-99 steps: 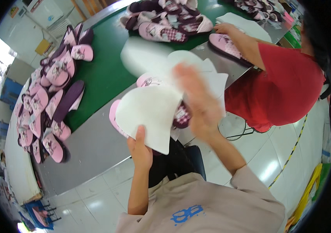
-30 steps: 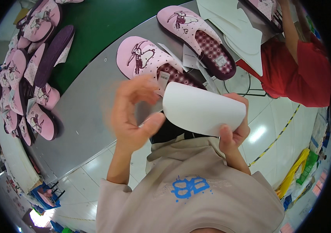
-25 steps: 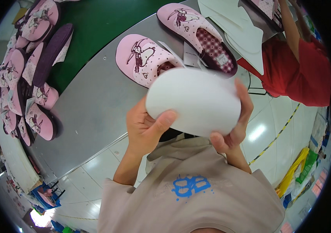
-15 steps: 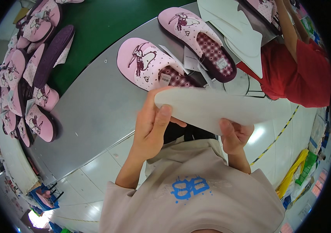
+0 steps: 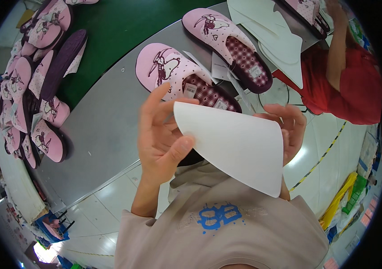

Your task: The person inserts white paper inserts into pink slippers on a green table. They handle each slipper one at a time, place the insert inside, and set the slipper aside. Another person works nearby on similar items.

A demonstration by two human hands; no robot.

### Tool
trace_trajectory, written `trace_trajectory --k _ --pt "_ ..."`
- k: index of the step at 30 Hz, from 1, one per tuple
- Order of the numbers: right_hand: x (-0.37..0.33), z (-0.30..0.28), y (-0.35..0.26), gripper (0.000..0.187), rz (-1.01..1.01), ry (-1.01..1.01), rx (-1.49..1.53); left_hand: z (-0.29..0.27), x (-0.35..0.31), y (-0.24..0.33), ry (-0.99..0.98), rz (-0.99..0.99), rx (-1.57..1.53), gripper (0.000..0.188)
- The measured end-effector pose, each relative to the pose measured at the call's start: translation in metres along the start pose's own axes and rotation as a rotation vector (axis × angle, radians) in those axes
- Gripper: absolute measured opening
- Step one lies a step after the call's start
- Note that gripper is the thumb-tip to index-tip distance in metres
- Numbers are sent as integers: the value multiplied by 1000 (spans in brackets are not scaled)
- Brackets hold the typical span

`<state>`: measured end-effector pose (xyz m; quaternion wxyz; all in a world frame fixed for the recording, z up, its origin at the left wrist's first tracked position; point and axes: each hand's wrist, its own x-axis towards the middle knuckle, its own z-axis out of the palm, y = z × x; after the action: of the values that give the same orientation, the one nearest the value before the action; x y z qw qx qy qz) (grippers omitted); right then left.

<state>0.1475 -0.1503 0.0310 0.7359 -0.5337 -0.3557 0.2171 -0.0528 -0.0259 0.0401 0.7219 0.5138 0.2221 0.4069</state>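
white sheet up in both my hands, right above the grey table

the paper sheet is plain white, stiff-looking, curved along its top edge, its long axis slanting from upper left down to a sharp corner at lower right near my chest. my left hand pinches its left tip, thumb under, fingers spread and raised behind. my right hand grips the far edge, fingers curled over it. just beyond sit two pink slippers on the grey table.
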Motion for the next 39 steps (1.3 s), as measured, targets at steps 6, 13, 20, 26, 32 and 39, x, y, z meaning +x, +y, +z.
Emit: trace_trajectory --k 6,13,20,26,32,39 --pt "19 -22 1 43 56 -548 70 -9 -3 -4 -47 163 242 78" --pt "26 -22 -12 31 74 -459 -272 -57 47 28 -232 518 1175 76" --pt "44 11 -6 19 -353 -481 -723 -78 111 9 -519 433 1352 101" --pt "53 29 23 21 -394 -419 -632 -84 113 6 -499 461 1345 96" --pt "62 57 33 26 -482 -564 -807 -91 135 5 -677 488 1260 93" --pt "74 57 40 25 -439 -704 -885 -115 154 -10 -651 430 1003 64"
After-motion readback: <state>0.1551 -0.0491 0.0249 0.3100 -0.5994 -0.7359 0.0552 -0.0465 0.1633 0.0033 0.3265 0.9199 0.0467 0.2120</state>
